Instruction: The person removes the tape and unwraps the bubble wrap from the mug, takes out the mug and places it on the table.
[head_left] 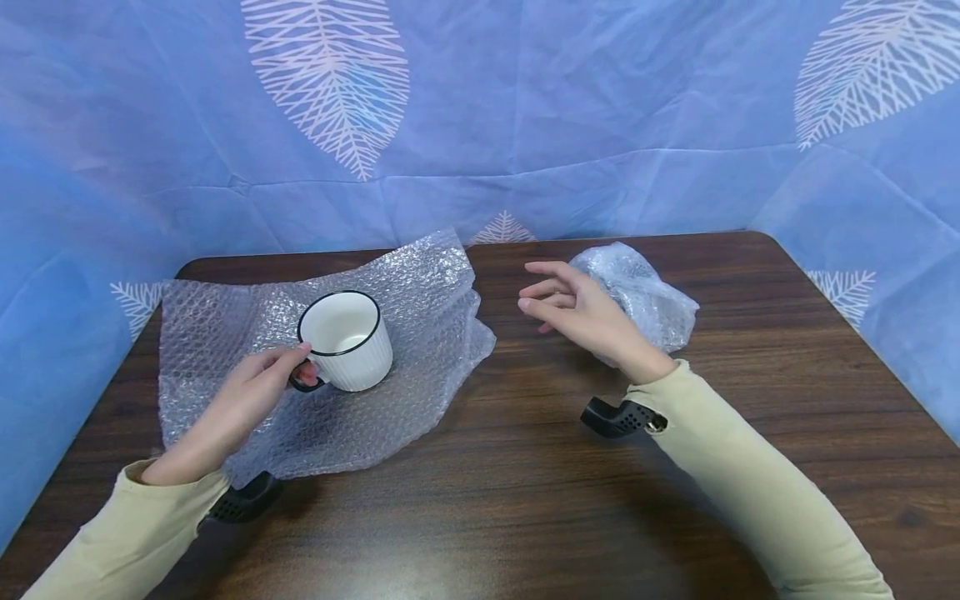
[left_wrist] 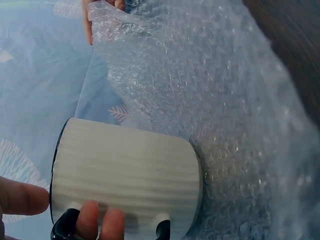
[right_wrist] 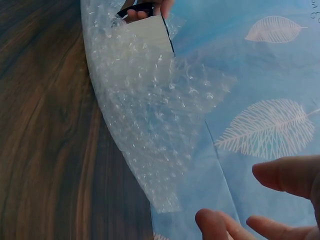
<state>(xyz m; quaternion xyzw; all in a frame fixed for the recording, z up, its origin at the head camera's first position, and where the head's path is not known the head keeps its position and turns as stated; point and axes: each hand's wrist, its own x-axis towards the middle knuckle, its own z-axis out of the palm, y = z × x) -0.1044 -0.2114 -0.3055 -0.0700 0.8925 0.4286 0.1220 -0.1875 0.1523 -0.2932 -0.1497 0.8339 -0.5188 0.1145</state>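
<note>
White mug upright, seemingly resting on a spread bubble-wrap sheet at the table's left; left hand grips its dark handle. Right hand holds nothing, fingers loosely bent, thumb apart, in front of a crumpled bubble-wrap bundle; contents, if any, can't tell. Stage, as I judge it: sheet laid out, mug in place, no wrap folded over it so far. Dark wood-grain table, rounded far corners; blue leaf-print cloth hangs behind.
</note>
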